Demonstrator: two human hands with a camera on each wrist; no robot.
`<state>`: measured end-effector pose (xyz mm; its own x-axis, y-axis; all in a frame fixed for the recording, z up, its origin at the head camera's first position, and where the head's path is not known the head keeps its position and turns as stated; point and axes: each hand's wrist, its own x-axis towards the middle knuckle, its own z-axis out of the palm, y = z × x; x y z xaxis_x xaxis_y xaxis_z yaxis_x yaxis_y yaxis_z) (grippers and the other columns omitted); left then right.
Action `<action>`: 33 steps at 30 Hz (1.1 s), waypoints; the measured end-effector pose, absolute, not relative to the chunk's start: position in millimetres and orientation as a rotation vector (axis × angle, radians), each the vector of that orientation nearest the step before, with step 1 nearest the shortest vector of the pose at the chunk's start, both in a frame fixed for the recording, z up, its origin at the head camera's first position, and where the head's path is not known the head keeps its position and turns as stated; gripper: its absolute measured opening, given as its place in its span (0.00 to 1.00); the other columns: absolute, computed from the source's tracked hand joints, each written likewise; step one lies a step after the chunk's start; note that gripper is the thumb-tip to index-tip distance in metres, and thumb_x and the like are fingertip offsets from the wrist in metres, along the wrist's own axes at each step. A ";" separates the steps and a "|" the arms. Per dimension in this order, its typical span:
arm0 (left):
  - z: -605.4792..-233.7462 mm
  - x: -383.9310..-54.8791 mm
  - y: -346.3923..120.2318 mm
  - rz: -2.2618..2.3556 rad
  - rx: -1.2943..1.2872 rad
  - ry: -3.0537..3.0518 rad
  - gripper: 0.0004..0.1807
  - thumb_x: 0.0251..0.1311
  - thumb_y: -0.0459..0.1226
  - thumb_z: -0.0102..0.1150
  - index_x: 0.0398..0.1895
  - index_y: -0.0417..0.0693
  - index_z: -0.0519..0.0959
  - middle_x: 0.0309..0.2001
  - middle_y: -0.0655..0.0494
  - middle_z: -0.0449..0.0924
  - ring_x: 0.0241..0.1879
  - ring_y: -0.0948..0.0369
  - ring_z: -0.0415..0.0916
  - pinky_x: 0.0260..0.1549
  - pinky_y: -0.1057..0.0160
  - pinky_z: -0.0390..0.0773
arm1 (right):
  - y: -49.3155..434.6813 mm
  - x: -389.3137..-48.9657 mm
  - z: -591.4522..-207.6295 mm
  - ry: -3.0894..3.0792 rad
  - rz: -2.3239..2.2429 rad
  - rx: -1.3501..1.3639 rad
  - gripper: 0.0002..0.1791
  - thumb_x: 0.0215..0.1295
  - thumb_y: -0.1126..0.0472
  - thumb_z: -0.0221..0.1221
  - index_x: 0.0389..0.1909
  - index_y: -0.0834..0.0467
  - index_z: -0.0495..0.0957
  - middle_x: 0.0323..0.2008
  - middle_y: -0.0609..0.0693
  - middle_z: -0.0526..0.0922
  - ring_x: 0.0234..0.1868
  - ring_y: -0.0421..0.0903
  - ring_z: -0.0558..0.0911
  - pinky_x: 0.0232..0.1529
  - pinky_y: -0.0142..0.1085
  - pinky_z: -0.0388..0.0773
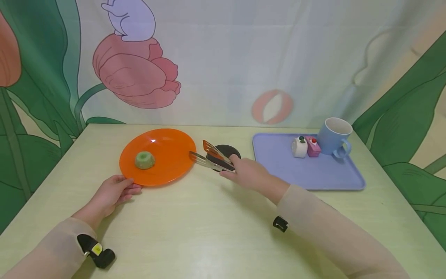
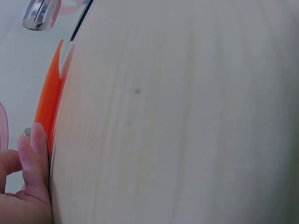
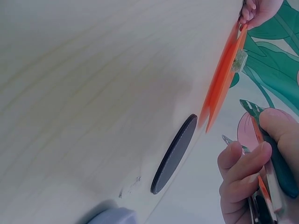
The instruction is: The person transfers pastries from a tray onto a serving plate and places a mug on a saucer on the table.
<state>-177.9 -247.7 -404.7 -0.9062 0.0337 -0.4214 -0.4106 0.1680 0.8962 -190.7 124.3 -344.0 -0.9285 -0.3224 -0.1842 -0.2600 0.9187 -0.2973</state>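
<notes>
An orange plate (image 1: 170, 159) lies at the left of the table, with a small green ring-topped cake (image 1: 144, 160) on its left part. My left hand (image 1: 109, 193) pinches the plate's near-left rim, thumb on top and fingers along the edge. In my right hand (image 1: 249, 172) is a pair of metal tongs (image 1: 210, 162), gripped near the handle end. Their slotted tips point left toward the plate, spread apart with nothing between them. Directly below the tongs is a flat black round mat (image 1: 230, 150), partly hidden by them; the right wrist view shows this mat (image 3: 175, 156) edge-on.
To the right, a blue-purple tray (image 1: 268, 162) holds a white roll cake (image 1: 299, 148), a pink cake slice (image 1: 314, 148) and a light blue mug (image 1: 331, 137) at its back right. A flower-print curtain (image 1: 216, 69) hangs behind the table's far edge.
</notes>
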 end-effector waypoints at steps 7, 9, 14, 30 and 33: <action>-403.3 -177.8 -246.3 1.776 -0.374 2.112 0.27 0.71 0.43 0.43 0.64 0.35 0.52 0.34 0.60 0.82 0.35 0.67 0.81 0.34 0.72 0.77 | 134.6 -191.6 -345.7 2.847 -0.421 -0.432 0.38 0.65 0.37 0.49 0.64 0.62 0.60 0.37 0.53 0.80 0.34 0.47 0.80 0.35 0.44 0.76; -402.7 -177.7 -246.0 1.774 -0.375 2.114 0.28 0.70 0.43 0.43 0.64 0.35 0.52 0.34 0.60 0.82 0.35 0.67 0.81 0.34 0.72 0.77 | 138.2 -191.7 -345.5 2.853 -0.424 -0.428 0.39 0.65 0.37 0.48 0.65 0.62 0.58 0.40 0.55 0.81 0.38 0.49 0.80 0.39 0.45 0.76; -402.5 -177.7 -245.6 1.761 -0.379 2.128 0.28 0.70 0.43 0.43 0.65 0.35 0.51 0.34 0.61 0.82 0.35 0.67 0.81 0.34 0.72 0.77 | 144.7 -190.3 -343.9 2.859 -0.422 -0.412 0.40 0.65 0.37 0.48 0.66 0.63 0.58 0.43 0.57 0.80 0.40 0.51 0.80 0.42 0.47 0.76; -403.4 -178.2 -247.3 1.739 -0.385 2.144 0.28 0.71 0.43 0.42 0.65 0.35 0.51 0.35 0.60 0.82 0.36 0.67 0.81 0.35 0.72 0.77 | 160.8 -185.5 -343.5 2.852 -0.484 -0.421 0.30 0.64 0.37 0.50 0.50 0.61 0.67 0.23 0.50 0.73 0.22 0.46 0.72 0.23 0.38 0.69; -403.3 -178.5 -246.8 1.737 -0.388 2.143 0.28 0.71 0.43 0.42 0.65 0.35 0.51 0.35 0.60 0.82 0.36 0.67 0.81 0.35 0.72 0.77 | 163.3 -185.0 -343.5 2.844 -0.490 -0.403 0.32 0.64 0.37 0.50 0.51 0.62 0.66 0.23 0.50 0.73 0.21 0.45 0.72 0.21 0.38 0.68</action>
